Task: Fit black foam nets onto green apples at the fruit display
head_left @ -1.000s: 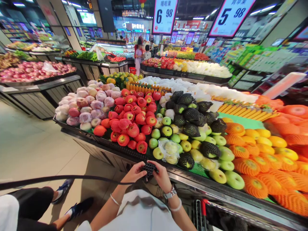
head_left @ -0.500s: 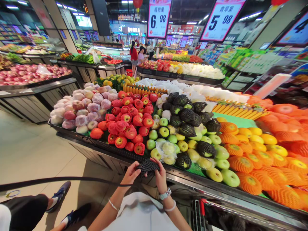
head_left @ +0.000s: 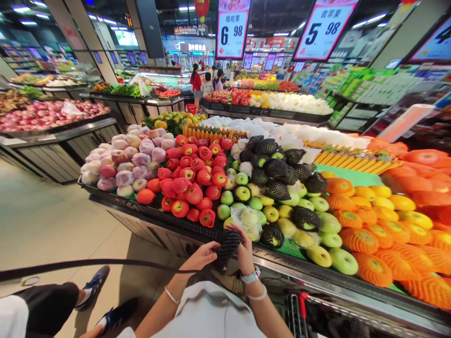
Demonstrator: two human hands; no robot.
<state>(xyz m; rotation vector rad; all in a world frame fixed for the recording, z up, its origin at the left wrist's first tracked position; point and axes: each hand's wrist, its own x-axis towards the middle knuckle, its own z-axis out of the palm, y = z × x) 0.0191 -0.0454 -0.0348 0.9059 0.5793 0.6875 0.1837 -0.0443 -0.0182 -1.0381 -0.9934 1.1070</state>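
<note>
At fruit stand (head_left: 137, 224), forearms (head_left: 162, 304) extended, right grip (head_left: 244, 249) holding black net (head_left: 228, 245), left grip (head_left: 200, 257) unclear

The inside of the black foam net (head_left: 228, 245) is hidden, and the right edge cuts off 1 price sign (head_left: 434, 43)

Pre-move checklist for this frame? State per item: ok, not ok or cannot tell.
1. Black foam net held: ok, right grip has it.
2. Left grip secure on the net: cannot tell; it reaches the net's edge, contact unclear.
3. Contents of the net visible: not ok, the mesh hides whatever may be inside.
4. Black cable clear of left arm: not ok, it crosses the arm in view.
5. Shopping cart clear of both grips: ok, it stands apart, beyond the right forearm.
</note>
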